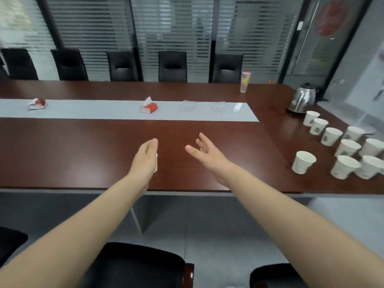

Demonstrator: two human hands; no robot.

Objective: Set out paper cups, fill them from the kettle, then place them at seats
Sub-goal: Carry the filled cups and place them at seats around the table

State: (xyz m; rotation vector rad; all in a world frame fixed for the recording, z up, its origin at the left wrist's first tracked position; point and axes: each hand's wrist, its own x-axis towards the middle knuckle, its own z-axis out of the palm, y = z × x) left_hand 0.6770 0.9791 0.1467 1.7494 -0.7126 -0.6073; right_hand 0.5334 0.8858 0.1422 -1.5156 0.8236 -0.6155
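Over the table (83,152), left hand (145,159) hides most of a cup (156,162).

Even bright light, soft sheen on table (87,146) (edges bowed, slight blur)

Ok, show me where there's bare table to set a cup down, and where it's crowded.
Bare wood runs between the grey runner and the near edge of the table, left of the left hand, which holds a paper cup, and from the right hand to the lone cup. Crowded: the cup cluster beside the kettle at the right end.
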